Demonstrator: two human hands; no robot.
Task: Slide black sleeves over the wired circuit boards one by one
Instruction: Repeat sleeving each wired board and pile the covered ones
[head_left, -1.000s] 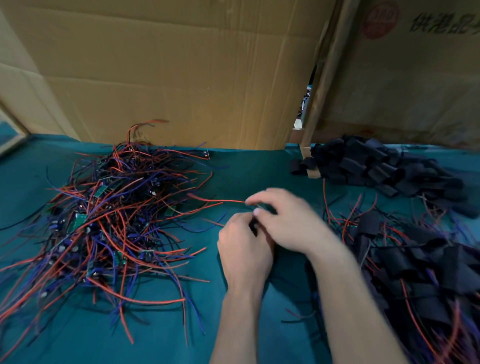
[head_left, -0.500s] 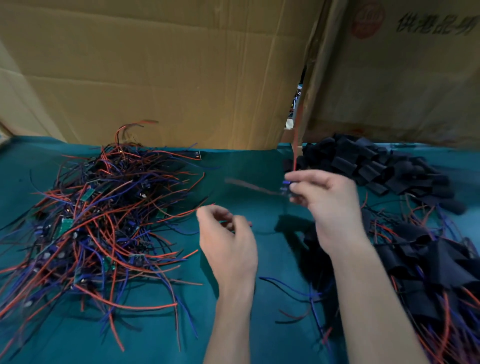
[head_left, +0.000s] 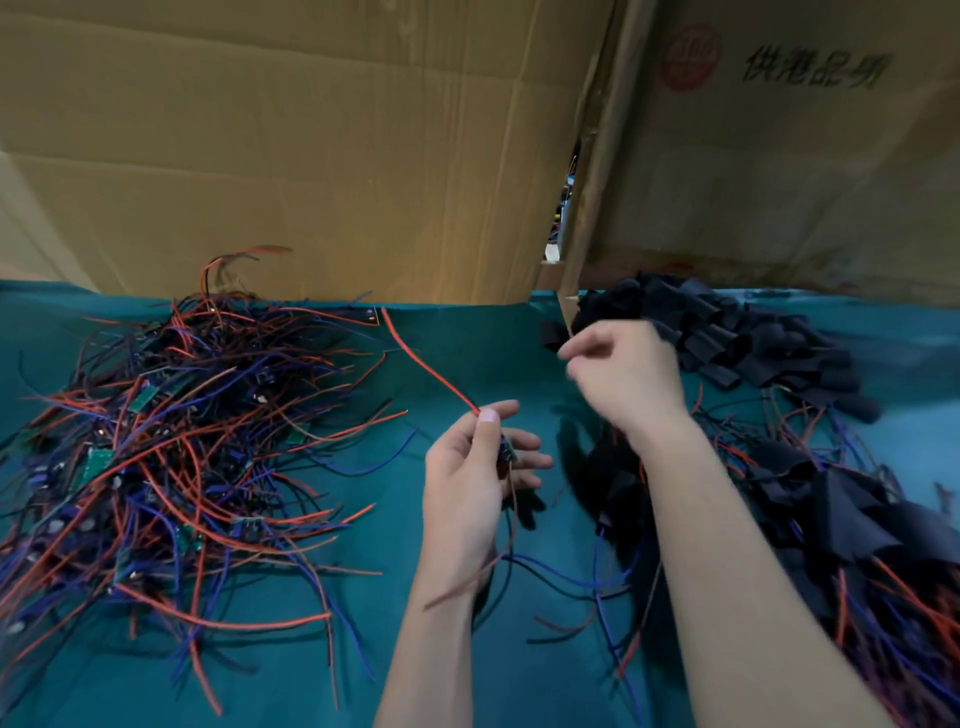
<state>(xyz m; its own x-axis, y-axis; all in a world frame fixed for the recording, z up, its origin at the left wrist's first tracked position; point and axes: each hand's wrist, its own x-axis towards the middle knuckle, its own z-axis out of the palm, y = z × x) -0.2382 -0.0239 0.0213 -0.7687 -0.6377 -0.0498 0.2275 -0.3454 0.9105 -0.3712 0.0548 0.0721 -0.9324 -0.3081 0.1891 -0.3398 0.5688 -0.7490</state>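
Two hands work apart: the left hand (head_left: 475, 467) pinches a wired circuit board (head_left: 506, 453) by its red wire, which runs far-left, while the right hand (head_left: 623, 371), fingers curled, blurred, hovers beside the black sleeves (head_left: 727, 338) piled far-right.

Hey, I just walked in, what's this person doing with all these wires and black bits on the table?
A person is fitting black sleeves over small wired circuit boards. The left hand holds one board by its red wire. The right hand is up by the heap of loose black sleeves; whether it has one yet is too blurred to tell. Bare boards sit tangled in a pile on the left, and sleeved ones lie on the right of the green table.
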